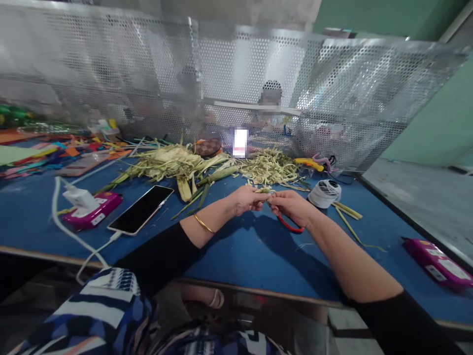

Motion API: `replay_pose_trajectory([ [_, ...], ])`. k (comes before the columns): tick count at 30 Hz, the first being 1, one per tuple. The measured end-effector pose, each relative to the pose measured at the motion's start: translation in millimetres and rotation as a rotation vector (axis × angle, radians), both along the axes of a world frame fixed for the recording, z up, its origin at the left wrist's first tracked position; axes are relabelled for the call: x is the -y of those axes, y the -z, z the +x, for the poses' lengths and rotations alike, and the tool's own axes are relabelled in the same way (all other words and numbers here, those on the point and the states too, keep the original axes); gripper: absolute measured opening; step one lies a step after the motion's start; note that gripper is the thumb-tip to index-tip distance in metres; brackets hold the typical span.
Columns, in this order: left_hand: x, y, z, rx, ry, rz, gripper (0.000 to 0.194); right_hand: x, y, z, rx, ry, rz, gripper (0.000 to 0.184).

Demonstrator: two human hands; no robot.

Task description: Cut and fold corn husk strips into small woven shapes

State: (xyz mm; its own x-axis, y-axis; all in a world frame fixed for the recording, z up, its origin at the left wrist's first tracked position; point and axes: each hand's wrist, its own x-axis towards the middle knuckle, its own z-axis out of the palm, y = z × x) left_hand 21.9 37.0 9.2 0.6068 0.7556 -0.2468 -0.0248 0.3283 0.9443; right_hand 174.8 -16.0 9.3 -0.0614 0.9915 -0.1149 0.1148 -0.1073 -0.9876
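Note:
My left hand (249,198) and my right hand (290,204) meet above the middle of the blue table, fingers closed in a pinch. Between the fingertips is a small piece of pale green husk strip (265,190); its ends are partly hidden by the fingers. A curved red handle (291,227), which looks like that of scissors, shows beneath my right hand; whether the hand holds it or it lies on the table I cannot tell. Just beyond the hands lies a heap of thin shredded husk strips (271,166). A pile of wider corn husks (166,162) sits to its left.
Right of my hands stands a spool of white cord (324,192) beside cut stalks (347,211). A charging phone (142,209) and a purple power strip (92,211) with a plug are at left, another purple box (438,264) at far right. A perforated metal screen (236,74) borders the back.

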Motion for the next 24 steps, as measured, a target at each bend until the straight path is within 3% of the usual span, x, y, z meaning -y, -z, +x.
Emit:
replay_pose_trajectory([
  [5,5.0,4.7,-12.4,-0.010,-0.123,-0.012,0.024,-1.4,7.6,-14.2,0.070,0.025,0.086,0.029],
  [16,2.2,8.3,-14.5,-0.033,-0.191,0.045,0.019,0.6,22.1,-13.4,0.408,0.161,0.380,0.013],
  [24,0.5,4.7,-13.8,-0.127,-0.196,0.176,0.020,6.3,19.5,-10.2,0.935,0.118,0.745,0.017],
])
